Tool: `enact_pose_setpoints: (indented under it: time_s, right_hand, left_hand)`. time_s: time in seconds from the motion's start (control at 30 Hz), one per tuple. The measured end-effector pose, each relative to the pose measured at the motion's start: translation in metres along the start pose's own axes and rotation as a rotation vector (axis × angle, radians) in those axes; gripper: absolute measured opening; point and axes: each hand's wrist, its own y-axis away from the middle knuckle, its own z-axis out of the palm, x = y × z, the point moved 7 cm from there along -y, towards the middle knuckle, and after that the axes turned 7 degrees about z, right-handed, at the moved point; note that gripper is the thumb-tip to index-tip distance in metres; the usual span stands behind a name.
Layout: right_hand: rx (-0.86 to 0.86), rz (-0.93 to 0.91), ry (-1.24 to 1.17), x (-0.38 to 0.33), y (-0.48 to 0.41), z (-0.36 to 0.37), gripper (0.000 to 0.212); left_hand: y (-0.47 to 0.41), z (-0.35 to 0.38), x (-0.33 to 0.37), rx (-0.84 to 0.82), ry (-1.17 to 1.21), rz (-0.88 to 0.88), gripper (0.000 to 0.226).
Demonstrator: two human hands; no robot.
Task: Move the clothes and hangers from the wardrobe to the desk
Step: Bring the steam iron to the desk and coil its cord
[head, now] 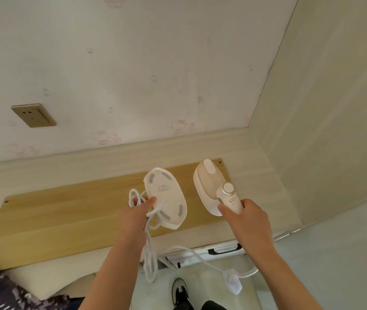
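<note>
Nearest the camera, a black-and-white shoe stands on the pale floor between the person's two bare forearms. Just right of it a white plug hangs at the end of a white cord, which loops up to both hands.

The left hand has its fingers curled round several loops of that cord and also holds a white oval stand, tilted so its underside with grey pads faces the camera. The right hand is wrapped round the handle of a white steam iron, thumb on the near side. The iron points away from the person, over the right end of a wooden board. Whether its sole touches the board cannot be told.

The board lies flat on the desk, a pale surface that runs to the wall and fills the corner on the right. Below the desk's front edge a dark drawer handle shows.

At the lower left, dark patterned cloth lies beside a cream pad near the desk's left end. Whether it is a garment cannot be told.

Farther back, a gold wall socket sits on the wall, which has faint pink cartoon prints. A plain cream panel closes the right side.
</note>
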Motion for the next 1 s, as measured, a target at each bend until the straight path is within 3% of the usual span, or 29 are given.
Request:
enact_pose_setpoints:
  time_s: [0.73,1.0]
  right_hand:
    - [-0.043,0.105,0.074,0.022,-0.105,0.004,0.034]
    - [-0.072,0.1,0.101,0.02,-0.114,0.014,0.035]
  left_hand:
    - [-0.052,0.123,-0.054,0.045,-0.196,-0.175,0.016]
    - [-0.057,0.135,-0.055,-0.068,-0.286,-0.154,0.015]
